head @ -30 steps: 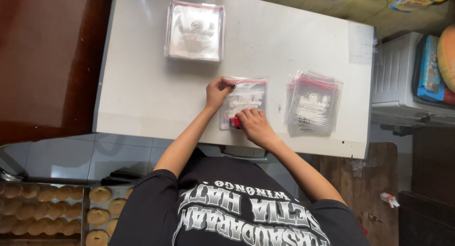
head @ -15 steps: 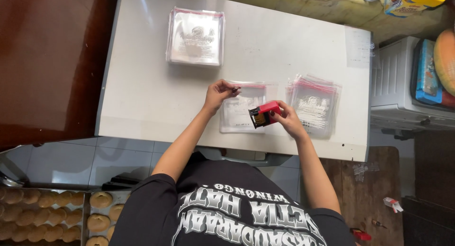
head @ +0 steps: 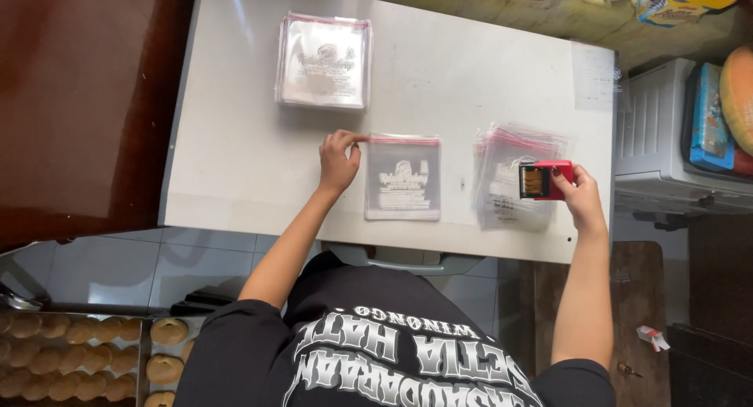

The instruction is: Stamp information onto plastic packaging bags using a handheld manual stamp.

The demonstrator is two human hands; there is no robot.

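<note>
Since the earlier frame, right hand (head: 582, 194) swung out toward the right of the frame w/ the small red plastic stamper (head: 544, 179), fingers clamped round it, now over the loose pile of clear printed plastic bags (head: 502, 160). Left hand (head: 338, 161) pinches the top left corner of the single clear red-edged bag (head: 403, 177), mid-frame on the white table (head: 235, 125). Neat bag stack (head: 323, 60) sits up top.

It was a small bakery's packing corner: trays of buns (head: 70, 352) sat below the left hand (head: 337, 162), printed bag stacks (head: 323, 60) beyond it.
</note>
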